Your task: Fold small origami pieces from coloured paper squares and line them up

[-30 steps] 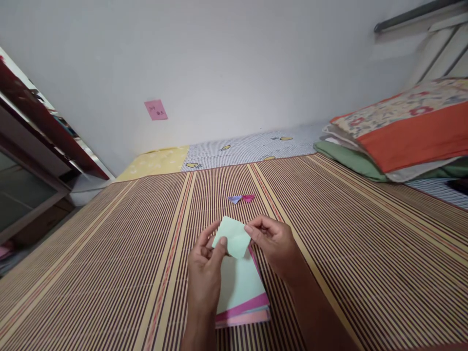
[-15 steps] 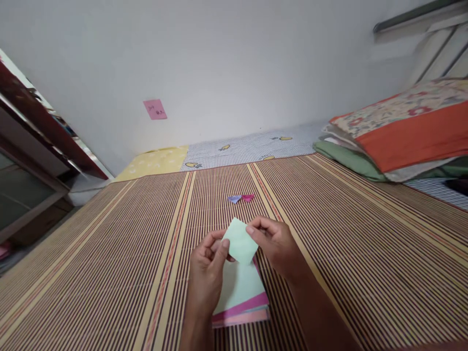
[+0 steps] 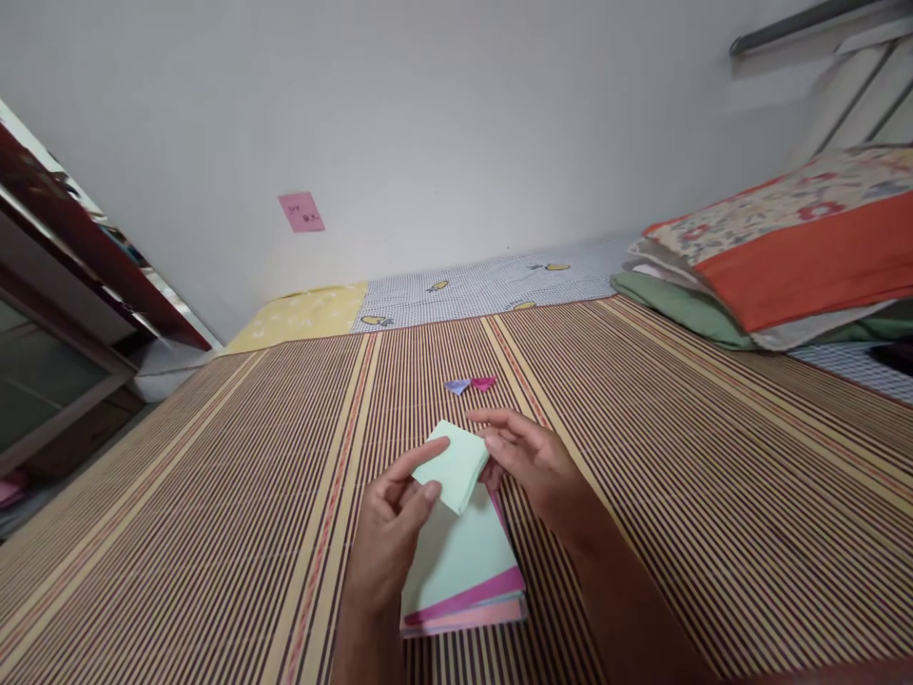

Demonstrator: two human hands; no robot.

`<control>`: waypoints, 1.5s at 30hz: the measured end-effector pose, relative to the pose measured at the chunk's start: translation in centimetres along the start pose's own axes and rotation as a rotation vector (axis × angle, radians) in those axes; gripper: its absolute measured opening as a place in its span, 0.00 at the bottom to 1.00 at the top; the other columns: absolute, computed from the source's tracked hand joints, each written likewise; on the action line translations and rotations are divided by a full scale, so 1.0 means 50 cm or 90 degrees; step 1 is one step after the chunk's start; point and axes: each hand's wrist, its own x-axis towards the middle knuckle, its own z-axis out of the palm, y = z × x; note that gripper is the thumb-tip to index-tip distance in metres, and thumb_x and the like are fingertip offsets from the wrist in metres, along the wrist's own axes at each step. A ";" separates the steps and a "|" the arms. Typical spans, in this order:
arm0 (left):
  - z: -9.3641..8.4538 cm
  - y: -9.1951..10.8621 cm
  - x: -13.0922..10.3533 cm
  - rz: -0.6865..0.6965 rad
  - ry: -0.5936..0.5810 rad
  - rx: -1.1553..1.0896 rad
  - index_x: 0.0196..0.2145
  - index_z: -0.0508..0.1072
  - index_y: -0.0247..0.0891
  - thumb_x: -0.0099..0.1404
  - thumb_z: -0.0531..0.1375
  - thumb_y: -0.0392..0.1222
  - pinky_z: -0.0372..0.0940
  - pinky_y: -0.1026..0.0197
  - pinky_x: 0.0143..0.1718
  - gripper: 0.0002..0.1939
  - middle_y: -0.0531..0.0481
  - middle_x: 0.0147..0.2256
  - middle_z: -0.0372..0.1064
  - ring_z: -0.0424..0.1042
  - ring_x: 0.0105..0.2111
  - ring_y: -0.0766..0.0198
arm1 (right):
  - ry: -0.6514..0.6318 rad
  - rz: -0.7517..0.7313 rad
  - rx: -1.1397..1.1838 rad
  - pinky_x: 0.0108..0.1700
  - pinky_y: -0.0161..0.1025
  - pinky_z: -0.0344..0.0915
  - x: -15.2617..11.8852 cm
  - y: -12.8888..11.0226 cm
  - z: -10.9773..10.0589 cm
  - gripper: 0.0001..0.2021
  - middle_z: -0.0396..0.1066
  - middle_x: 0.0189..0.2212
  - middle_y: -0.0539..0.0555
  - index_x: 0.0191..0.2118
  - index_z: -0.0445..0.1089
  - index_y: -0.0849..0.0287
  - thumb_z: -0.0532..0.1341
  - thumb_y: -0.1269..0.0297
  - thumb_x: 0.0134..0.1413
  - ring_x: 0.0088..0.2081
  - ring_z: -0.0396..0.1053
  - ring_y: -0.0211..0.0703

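Between both hands' fingertips, the pale green folded paper [image 3: 451,464] looks squarish, layered and tilted.

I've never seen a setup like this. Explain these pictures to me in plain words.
There is no machine here, only a person's two bare hands. Every picture comes from one camera worn on the person's head, looking forward and down. The left hand and right hand hold a small folded pale green paper between them. Below it, a stack of coloured sheets lies on a striped mat. Farther off on the mat, a small blue piece and a magenta piece lie side by side. Beyond, a pink note is on the wall.
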 end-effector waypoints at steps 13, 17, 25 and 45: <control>-0.012 -0.002 0.009 -0.035 -0.059 -0.127 0.51 0.81 0.37 0.58 0.71 0.43 0.70 0.57 0.44 0.22 0.42 0.37 0.81 0.78 0.40 0.54 | -0.046 -0.038 -0.096 0.40 0.38 0.67 -0.005 -0.002 -0.011 0.05 0.73 0.37 0.53 0.40 0.77 0.57 0.65 0.64 0.62 0.38 0.71 0.42; -0.009 -0.013 0.013 -0.040 -0.024 -0.087 0.47 0.82 0.38 0.54 0.74 0.42 0.70 0.63 0.36 0.21 0.46 0.33 0.80 0.76 0.31 0.61 | -0.015 -0.058 -0.133 0.37 0.38 0.65 -0.003 -0.001 -0.002 0.07 0.72 0.31 0.51 0.35 0.76 0.59 0.63 0.63 0.63 0.34 0.69 0.41; 0.031 -0.029 0.018 0.027 0.199 -0.044 0.35 0.82 0.33 0.53 0.75 0.47 0.68 0.66 0.27 0.16 0.50 0.25 0.76 0.73 0.25 0.65 | 0.117 -0.053 -0.156 0.27 0.34 0.60 -0.001 0.014 0.045 0.08 0.66 0.24 0.48 0.29 0.69 0.59 0.63 0.63 0.59 0.25 0.63 0.37; 0.053 -0.011 0.005 0.014 0.215 0.065 0.33 0.77 0.35 0.56 0.72 0.51 0.66 0.67 0.23 0.16 0.52 0.25 0.74 0.72 0.23 0.66 | 0.132 -0.129 -0.277 0.28 0.34 0.62 0.002 0.014 0.042 0.04 0.66 0.24 0.46 0.31 0.67 0.57 0.63 0.68 0.55 0.25 0.65 0.37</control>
